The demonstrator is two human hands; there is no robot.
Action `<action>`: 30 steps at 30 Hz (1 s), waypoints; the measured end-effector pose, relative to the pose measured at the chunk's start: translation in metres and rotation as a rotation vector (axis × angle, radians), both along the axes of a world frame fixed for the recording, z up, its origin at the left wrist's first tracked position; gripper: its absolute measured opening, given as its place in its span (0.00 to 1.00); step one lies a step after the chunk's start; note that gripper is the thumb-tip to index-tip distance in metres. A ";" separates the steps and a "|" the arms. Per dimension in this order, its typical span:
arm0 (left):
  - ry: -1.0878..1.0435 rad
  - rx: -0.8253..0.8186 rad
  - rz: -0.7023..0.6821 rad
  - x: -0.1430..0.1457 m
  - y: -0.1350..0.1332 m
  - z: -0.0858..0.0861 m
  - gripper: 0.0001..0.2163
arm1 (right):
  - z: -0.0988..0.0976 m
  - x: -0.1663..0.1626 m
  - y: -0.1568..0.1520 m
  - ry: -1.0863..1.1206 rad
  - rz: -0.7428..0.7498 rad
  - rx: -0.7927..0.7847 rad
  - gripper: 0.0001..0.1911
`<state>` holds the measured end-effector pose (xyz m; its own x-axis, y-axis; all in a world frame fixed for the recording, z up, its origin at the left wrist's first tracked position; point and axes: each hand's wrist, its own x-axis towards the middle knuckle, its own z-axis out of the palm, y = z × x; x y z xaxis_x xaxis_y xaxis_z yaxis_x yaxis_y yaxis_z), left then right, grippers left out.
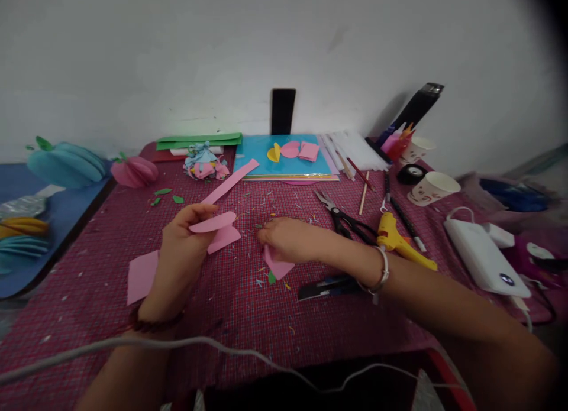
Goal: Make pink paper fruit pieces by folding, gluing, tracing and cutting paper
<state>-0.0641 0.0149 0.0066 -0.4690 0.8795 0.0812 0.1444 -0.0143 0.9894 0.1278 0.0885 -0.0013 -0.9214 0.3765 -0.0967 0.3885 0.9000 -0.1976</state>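
My left hand (184,245) is closed around a folded pink paper piece (213,223), whose rounded flaps stick out to the right. Beyond its fingers lies a long pink paper strip (233,181), and a square of pink paper (142,278) is partly covered by my left wrist. To the right, my right hand (288,238) has its fingers curled in on a pink paper scrap (278,266) that shows below them; the fingertips are mostly hidden. Small coloured snippets and a green paper bit (271,277) lie around it. Open black-handled scissors (344,216) rest beyond my right forearm.
A yellow glue gun (399,242) and a cutter knife (326,288) lie near my right arm. Paper cups (432,188) and a white power bank (486,257) stand right. Paper pumpkins (134,171) sit left. A white cable (213,342) crosses in front. A phone (283,111) leans on the wall.
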 end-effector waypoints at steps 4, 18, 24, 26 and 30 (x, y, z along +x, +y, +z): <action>0.065 -0.091 -0.051 0.006 -0.003 0.001 0.05 | -0.007 0.016 0.008 0.142 -0.068 -0.139 0.06; 0.097 -0.174 -0.233 0.021 -0.001 -0.029 0.14 | -0.002 0.050 -0.011 1.136 -0.554 -1.264 0.10; 0.041 -0.275 -0.195 0.036 -0.013 -0.018 0.10 | -0.001 0.048 -0.020 1.189 -0.403 -1.233 0.08; 0.036 -0.321 -0.169 0.037 -0.018 -0.017 0.11 | 0.000 0.046 -0.023 1.198 -0.372 -1.136 0.06; 0.008 -0.298 -0.248 0.039 -0.022 -0.022 0.10 | 0.002 0.043 -0.028 1.178 -0.282 -0.865 0.05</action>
